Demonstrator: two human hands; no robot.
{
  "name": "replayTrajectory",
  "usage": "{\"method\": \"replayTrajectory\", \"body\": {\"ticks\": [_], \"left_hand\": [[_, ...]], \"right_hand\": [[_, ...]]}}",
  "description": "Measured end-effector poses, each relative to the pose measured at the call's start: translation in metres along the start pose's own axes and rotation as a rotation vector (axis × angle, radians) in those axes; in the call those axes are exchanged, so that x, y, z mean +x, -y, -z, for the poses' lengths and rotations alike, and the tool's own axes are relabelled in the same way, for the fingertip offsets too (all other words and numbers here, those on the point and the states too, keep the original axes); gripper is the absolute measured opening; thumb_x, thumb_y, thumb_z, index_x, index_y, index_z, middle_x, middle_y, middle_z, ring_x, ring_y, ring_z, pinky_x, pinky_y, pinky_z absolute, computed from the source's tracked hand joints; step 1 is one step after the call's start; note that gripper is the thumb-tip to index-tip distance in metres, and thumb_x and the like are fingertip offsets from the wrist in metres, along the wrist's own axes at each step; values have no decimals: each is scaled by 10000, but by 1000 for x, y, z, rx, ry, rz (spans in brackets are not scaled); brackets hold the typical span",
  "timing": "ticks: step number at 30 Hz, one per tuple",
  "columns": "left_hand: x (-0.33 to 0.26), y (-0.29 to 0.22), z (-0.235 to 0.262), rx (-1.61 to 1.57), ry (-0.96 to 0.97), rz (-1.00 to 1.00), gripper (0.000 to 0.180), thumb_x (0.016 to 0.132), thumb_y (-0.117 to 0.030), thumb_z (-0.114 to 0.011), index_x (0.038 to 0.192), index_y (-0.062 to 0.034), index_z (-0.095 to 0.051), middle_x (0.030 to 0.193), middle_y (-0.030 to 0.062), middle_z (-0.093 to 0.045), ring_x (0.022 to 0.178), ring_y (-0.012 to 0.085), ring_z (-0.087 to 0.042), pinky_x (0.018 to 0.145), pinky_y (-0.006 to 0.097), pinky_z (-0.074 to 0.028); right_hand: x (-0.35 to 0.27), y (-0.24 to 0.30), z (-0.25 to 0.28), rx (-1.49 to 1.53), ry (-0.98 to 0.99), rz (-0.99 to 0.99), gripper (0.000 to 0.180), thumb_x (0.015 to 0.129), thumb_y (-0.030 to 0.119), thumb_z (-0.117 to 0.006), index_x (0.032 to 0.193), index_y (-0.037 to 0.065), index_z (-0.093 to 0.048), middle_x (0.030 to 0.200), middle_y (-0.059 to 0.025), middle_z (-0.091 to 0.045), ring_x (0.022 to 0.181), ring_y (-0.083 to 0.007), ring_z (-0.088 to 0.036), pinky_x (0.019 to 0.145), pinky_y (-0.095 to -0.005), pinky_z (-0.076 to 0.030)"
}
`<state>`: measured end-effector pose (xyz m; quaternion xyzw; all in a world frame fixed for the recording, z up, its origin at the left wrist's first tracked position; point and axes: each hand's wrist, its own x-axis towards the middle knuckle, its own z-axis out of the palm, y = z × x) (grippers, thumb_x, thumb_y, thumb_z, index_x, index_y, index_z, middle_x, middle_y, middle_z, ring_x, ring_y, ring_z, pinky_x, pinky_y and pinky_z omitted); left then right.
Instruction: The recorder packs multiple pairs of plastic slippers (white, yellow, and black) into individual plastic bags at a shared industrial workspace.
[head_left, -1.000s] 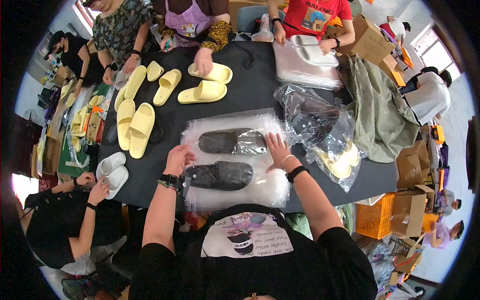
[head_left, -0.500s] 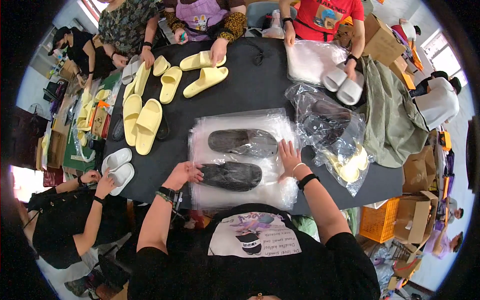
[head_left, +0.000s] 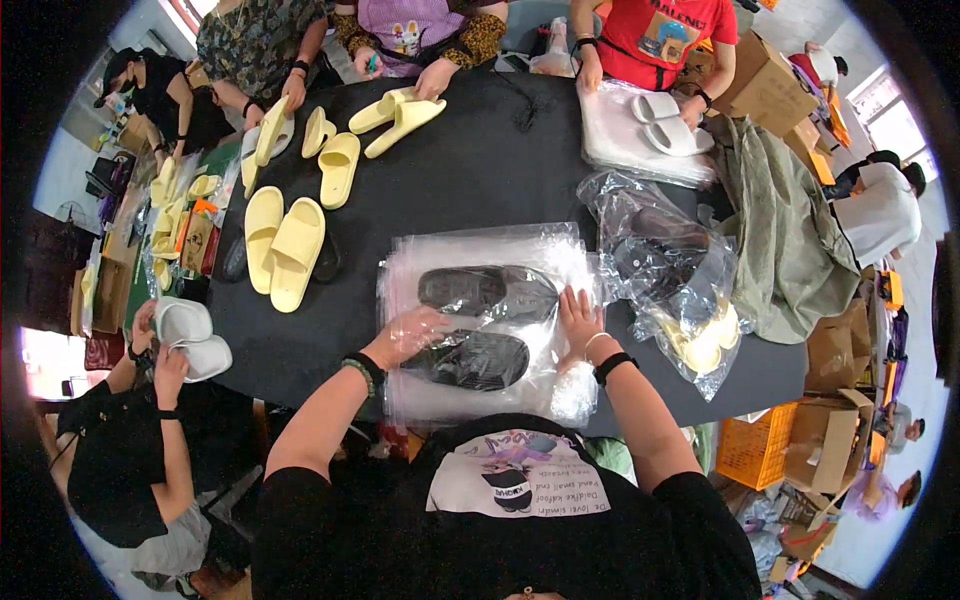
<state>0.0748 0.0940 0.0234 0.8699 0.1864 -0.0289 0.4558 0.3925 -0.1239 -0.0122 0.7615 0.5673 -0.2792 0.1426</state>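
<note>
Two black slide slippers lie side by side in a clear plastic bag on a stack of clear bags (head_left: pixel 405 395). The far slipper (head_left: pixel 462 290) and the near slipper (head_left: pixel 482 362) both show through shiny, wrinkled film. My left hand (head_left: pixel 412 336) reaches over the bag's left part, between the heel ends of the two slippers; its fingers look stretched out, slightly blurred and partly hard to separate from the film. Flat on the bag's right edge rests my right hand (head_left: pixel 578 325), fingers spread and holding nothing.
Yellow slides (head_left: pixel 297 255) stand at the table's left. Bagged slippers (head_left: pixel 660 265) and a green-grey cloth (head_left: pixel 785 235) lie right. Co-workers handle white slides (head_left: pixel 195 340) at left and grey slides (head_left: pixel 668 125) on bags at far right. An orange crate (head_left: pixel 757 445) sits beside the table.
My left hand has moved right and farther over the bag. The near slipper has shifted slightly right under the film. The left co-worker has lifted the white slides off the table's edge.
</note>
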Motion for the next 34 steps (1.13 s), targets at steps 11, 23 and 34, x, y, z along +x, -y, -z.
{"method": "replayTrajectory", "body": {"ticks": [11,23,34], "left_hand": [[61,-29,-4,663,135,-435,820,728,-157,-719,1433,-37,-318,1502,160,-292,1413,314,-236,1098,464,-285],[70,-15,-36,667,111,-380,464,688,-106,-641,1150,-139,-622,1248,62,-583,1349,288,-350,1133,565,-168],[-62,77,24,699,-259,62,269,666,-221,-657,903,-97,-682,1213,206,-580,1231,384,-459,1066,624,-208]], "right_hand": [[6,-6,-23,-87,-23,-14,1601,324,640,-860,1494,26,45,1573,-178,48,1432,-441,7,1061,-652,-226],[9,1,-23,-108,77,-13,1656,312,670,-850,1483,57,147,1562,-151,170,1423,-411,154,1108,-637,-81],[3,6,-12,-84,15,-21,1537,406,613,-864,1491,30,56,1571,-170,69,1434,-412,75,1103,-644,-135]]}}
